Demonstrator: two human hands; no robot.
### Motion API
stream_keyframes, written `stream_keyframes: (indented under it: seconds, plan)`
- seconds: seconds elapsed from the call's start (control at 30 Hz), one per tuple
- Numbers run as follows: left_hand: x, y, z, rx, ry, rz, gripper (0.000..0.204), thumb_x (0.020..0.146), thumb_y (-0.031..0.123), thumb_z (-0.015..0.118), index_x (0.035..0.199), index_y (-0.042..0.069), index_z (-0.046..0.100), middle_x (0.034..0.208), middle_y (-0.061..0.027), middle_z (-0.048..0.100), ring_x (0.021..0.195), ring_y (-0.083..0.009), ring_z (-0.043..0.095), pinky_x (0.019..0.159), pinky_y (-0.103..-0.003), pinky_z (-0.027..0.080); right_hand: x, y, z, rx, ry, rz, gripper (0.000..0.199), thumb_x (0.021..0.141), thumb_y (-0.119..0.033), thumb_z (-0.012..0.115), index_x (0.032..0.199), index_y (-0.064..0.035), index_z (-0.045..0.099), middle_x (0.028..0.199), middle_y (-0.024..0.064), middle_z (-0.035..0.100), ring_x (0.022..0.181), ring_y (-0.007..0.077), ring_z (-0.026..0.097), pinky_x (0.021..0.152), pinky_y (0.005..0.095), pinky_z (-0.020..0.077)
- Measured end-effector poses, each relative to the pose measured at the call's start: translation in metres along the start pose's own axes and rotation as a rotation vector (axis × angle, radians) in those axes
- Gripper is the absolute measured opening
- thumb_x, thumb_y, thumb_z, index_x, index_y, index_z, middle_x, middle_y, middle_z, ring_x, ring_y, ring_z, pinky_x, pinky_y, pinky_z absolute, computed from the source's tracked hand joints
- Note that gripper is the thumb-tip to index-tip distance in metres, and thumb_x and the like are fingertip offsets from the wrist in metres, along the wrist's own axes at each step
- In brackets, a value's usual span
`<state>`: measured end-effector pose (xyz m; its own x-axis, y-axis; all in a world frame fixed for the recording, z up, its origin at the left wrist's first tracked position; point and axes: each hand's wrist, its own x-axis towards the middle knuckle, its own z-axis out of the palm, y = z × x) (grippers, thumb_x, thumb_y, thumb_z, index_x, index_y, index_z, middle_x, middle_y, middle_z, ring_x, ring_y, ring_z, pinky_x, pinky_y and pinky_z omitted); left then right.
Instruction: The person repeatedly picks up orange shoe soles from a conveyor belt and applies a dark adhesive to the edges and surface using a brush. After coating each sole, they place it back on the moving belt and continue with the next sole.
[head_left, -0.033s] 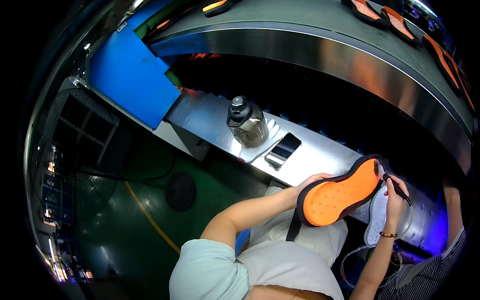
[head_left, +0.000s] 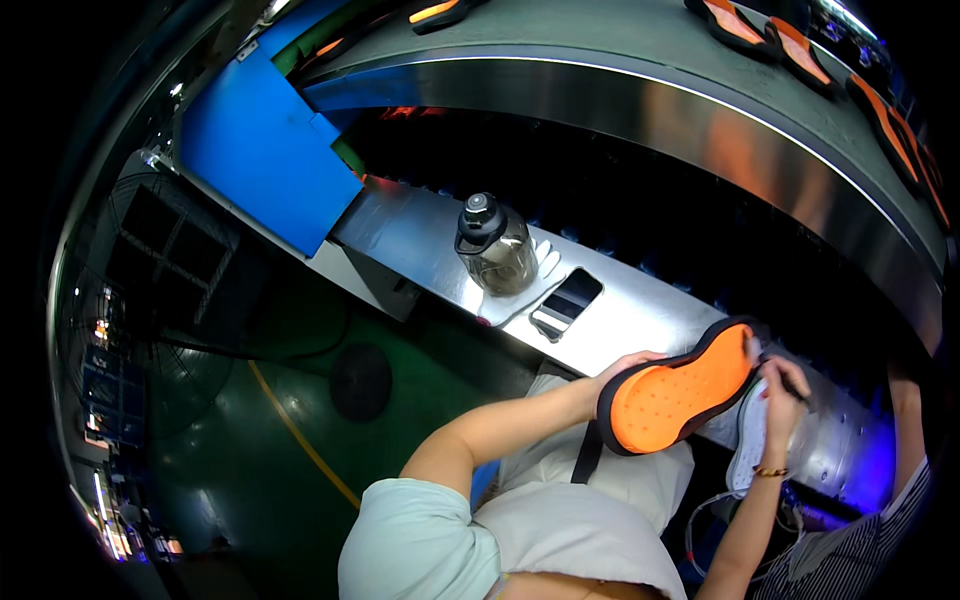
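A shoe sole [head_left: 675, 398], orange inside with a black rim, is held above my lap at a tilt. My left hand [head_left: 628, 368] is closed around its left edge; most of the fingers are hidden beneath it. In my right hand [head_left: 780, 398] is a small brush [head_left: 797, 380] with a dark handle, pinched between the fingers. Its tip, somewhat blurred, meets the orange surface at the sole's far right end. A white sole-shaped piece [head_left: 748, 438] lies behind my right wrist.
On the metal ledge [head_left: 645, 328] stand a dark translucent bottle [head_left: 503, 255], a phone [head_left: 568, 303] and a white glove [head_left: 525, 300]. Beyond it runs a conveyor belt [head_left: 600, 35] carrying several orange-and-black soles. A person's striped sleeve [head_left: 850, 550] is close at right; a blue panel [head_left: 260, 150] stands left.
My right hand has shifted slightly left and lower, and the brush has turned in its fingers. The sole's far end has dipped a little.
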<state>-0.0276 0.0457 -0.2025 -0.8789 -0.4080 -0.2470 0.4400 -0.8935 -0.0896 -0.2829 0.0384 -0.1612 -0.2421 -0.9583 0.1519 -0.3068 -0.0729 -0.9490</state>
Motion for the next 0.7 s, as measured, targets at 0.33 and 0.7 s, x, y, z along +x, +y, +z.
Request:
stream_keyframes:
  seconds: [0.33,0.7]
  plan:
    - [-0.082,-0.03,-0.024,-0.124,0.098,0.258,0.062,0.076,0.053,0.041,0.126,0.017,0.037,0.129,-0.0155,0.035,0.113,-0.0449,0.034,0.089,-0.062,0.025,-0.027,-0.011,-0.01,0.696,-0.111,0.202,0.02,0.08,-0.005,0.054,0.098,0.0018,0.054,0.092,0.013,0.059,0.05,0.0051,0.043,0.046,0.0152,0.0362]
    - [-0.227,0.034,0.088,0.488,-0.222,0.861,0.058,0.077,0.042,0.044,0.12,0.003,0.041,0.124,-0.0189,0.036,0.112,-0.0339,0.038,0.091,-0.05,0.034,-0.016,0.03,-0.024,1.061,0.166,0.293,0.022,0.087,-0.014,0.048,0.107,-0.0035,0.051,0.084,-0.0004,0.056,0.048,0.003,0.038,0.046,0.0169,0.0298]
